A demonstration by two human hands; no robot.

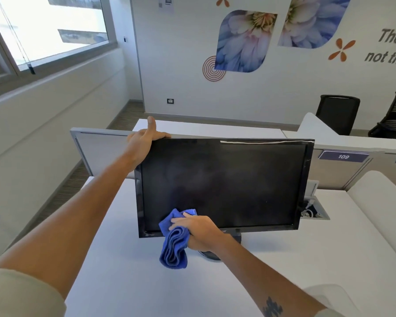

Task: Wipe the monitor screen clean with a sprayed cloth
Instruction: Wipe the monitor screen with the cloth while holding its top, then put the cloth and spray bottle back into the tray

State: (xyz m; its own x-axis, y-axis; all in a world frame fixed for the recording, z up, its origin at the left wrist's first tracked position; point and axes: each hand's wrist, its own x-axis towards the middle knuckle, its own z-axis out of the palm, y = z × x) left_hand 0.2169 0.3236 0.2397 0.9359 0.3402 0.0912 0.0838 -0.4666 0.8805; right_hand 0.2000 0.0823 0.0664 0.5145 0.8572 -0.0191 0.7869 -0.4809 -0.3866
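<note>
From the head camera, your left hand (144,139) is wrapped over the top left corner of the monitor (224,186), palm against the edge of the frame, thumb lying along the top edge toward the right and one finger sticking up behind the corner. The hand is closed on the frame, not spread flat.

Your right hand (198,231) is low, at the bottom left part of the monitor screen (238,179). It pins the blue cloth (174,239) against the glass and the lower bezel, fingers laid flat over the cloth and pointing left, thumb tucked underneath. The upper part of the cloth bunches up above your fingers on the screen; the rest hangs in folds below your hand, down past the bezel to just above the white desk (124,259).

The screen is dark and unlit, with faint hazy smears across its middle, up and to the right of your right hand. The monitor stand (212,256) shows just beyond your right wrist, partly hidden by it.

Past your left hand runs a grey partition panel (101,152). Well to the right of your right hand, an open cable box (313,211) is set into the desk beside the monitor's lower right corner. Further off, two black office chairs (337,113) stand before the wall.
</note>
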